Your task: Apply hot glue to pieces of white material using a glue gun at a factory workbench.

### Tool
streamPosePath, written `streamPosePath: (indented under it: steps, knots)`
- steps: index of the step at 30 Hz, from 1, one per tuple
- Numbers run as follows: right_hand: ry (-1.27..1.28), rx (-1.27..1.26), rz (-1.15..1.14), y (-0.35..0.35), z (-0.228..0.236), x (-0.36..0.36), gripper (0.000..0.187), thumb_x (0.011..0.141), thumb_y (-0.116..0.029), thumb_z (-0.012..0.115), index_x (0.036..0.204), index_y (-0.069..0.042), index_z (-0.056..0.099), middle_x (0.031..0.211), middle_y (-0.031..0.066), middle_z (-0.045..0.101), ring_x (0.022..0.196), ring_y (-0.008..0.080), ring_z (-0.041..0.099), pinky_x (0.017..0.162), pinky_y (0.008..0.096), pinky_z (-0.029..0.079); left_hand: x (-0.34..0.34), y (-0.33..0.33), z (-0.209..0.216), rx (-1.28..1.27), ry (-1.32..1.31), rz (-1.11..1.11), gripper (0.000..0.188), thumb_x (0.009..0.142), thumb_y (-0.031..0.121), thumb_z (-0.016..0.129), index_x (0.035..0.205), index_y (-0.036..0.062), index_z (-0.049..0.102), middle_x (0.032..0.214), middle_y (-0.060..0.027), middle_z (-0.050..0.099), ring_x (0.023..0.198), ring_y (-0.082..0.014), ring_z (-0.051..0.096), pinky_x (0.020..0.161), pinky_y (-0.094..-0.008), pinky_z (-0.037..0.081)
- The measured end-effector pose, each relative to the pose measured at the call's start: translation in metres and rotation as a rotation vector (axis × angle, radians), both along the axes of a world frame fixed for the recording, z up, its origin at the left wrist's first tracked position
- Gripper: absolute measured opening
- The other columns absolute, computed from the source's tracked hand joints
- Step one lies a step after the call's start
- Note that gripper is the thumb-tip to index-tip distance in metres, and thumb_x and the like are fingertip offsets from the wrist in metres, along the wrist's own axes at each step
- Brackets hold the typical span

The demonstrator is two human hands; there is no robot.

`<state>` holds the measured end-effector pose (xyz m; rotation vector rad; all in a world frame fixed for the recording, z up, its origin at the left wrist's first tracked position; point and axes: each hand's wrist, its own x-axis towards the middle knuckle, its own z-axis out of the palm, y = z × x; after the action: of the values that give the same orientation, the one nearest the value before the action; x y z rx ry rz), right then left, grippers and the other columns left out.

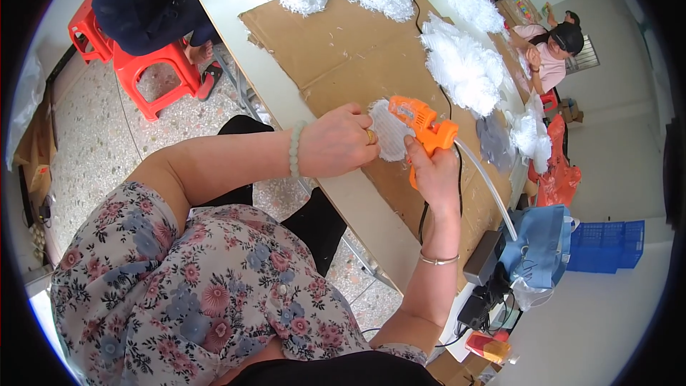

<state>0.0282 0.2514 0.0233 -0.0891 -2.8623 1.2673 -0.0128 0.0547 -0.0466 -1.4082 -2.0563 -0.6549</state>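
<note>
- Right hand (434, 171) wrapped tight around an orange hot glue gun (423, 127); clear glue stick (486, 184) trails from its back.
- Left hand (337, 141) pinches a white mesh piece (389, 131) at its edge, over the cardboard sheet (343, 53).
- Nozzle sits against the mesh, just beside the left fingers: hot glue could likely seep through and burn them.
- Blue crate (607, 244), contents unreadable.

The right hand (434, 171) gripped an orange glue gun (423, 127), its nozzle against a white mesh piece (389, 131) pinched in the left hand (336, 141), probably touching it. Both hovered above brown cardboard (343, 50) on the surface (279, 93), with white fluffy tufts (464, 68) farther off.
</note>
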Motion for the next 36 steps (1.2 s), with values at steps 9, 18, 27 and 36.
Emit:
streamPosePath:
  steps: [9, 18, 27, 36]
  knots:
    - [-0.152, 0.516, 0.146, -0.016, 0.047, -0.014, 0.027, 0.082, -0.025, 0.063, 0.087, 0.001, 0.062, 0.06, 0.0063, 0.054, 0.056, 0.0134, 0.05, 0.054, 0.0304, 0.04, -0.001, 0.002, 0.0, -0.108, 0.002, 0.0, 0.015, 0.067, 0.019, 0.068, 0.077, 0.0086, 0.062, 0.073, 0.0011, 0.055, 0.077, -0.0175, 0.054, 0.075, -0.0334, 0.042]
    - [-0.124, 0.394, 0.104, 0.01, 0.044, 0.009, 0.022, 0.083, -0.019, 0.063, 0.094, 0.0, 0.062, 0.064, -0.0014, 0.051, 0.058, 0.0072, 0.045, 0.053, 0.026, 0.037, -0.007, -0.008, 0.002, 0.138, -0.264, 0.028, 0.028, 0.068, 0.021, 0.073, 0.091, 0.0103, 0.061, 0.096, -0.0042, 0.06, 0.092, -0.0217, 0.057, 0.081, -0.0359, 0.044]
    - [-0.123, 0.075, 0.018, 0.019, 0.041, 0.014, 0.019, 0.086, -0.017, 0.062, 0.094, 0.001, 0.061, 0.075, -0.0004, 0.056, 0.068, 0.007, 0.05, 0.06, 0.0245, 0.041, -0.004, -0.006, -0.001, -0.043, -0.224, 0.011, 0.037, 0.066, 0.022, 0.076, 0.096, 0.0085, 0.059, 0.093, -0.0026, 0.065, 0.094, -0.0223, 0.058, 0.083, -0.0374, 0.043]
    - [-0.077, 0.171, -0.007, 0.025, 0.011, 0.004, 0.021, 0.086, -0.018, 0.063, 0.094, 0.001, 0.061, 0.077, 0.0009, 0.059, 0.07, 0.0084, 0.053, 0.063, 0.0254, 0.043, -0.007, -0.002, -0.002, -0.103, -0.182, 0.037, 0.037, 0.065, 0.024, 0.076, 0.095, 0.0087, 0.06, 0.093, -0.001, 0.064, 0.09, -0.0203, 0.057, 0.082, -0.0364, 0.043]
